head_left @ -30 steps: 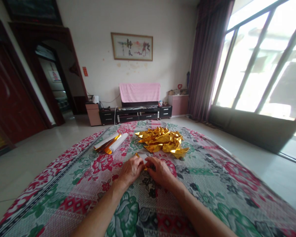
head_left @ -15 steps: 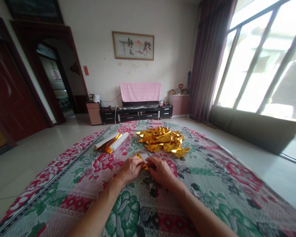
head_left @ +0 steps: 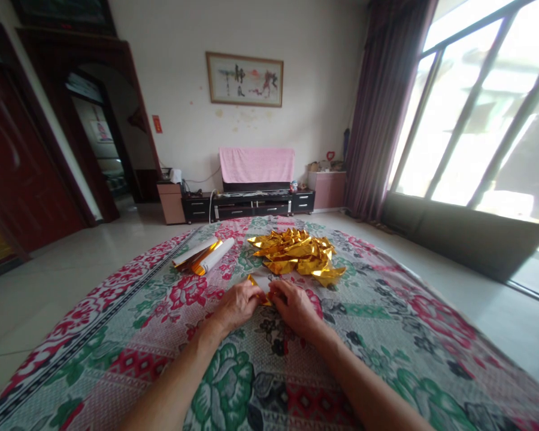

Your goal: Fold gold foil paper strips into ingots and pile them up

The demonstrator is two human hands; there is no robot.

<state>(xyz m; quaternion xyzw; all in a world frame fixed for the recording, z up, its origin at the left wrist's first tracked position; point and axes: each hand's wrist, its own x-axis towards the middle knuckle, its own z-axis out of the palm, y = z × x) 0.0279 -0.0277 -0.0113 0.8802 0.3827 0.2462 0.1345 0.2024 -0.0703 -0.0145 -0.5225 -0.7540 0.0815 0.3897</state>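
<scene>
Between my hands is a small sheet of gold foil paper [head_left: 264, 299], its pale back facing up in part. My left hand [head_left: 240, 304] pinches its left side, fingers closed. From the right, my right hand [head_left: 294, 305] grips the other side with thumb and fingers together. Much of the sheet is hidden behind the fingers. Just beyond my hands lies a heap of folded gold foil pieces [head_left: 296, 254]. To the left, rolled gold foil sheets [head_left: 213, 256] rest with their white backs outward.
A flowered cloth [head_left: 161, 353] covers the round table. Past its far edge stands a low black cabinet [head_left: 238, 211] with a pink cloth [head_left: 257, 164] draped above it. A large window [head_left: 471, 120] and a purple curtain [head_left: 375, 120] are on the right.
My fingers have shifted slightly on the foil paper, and more of its pale side shows between them. The heap and the rolled sheets stay in place.
</scene>
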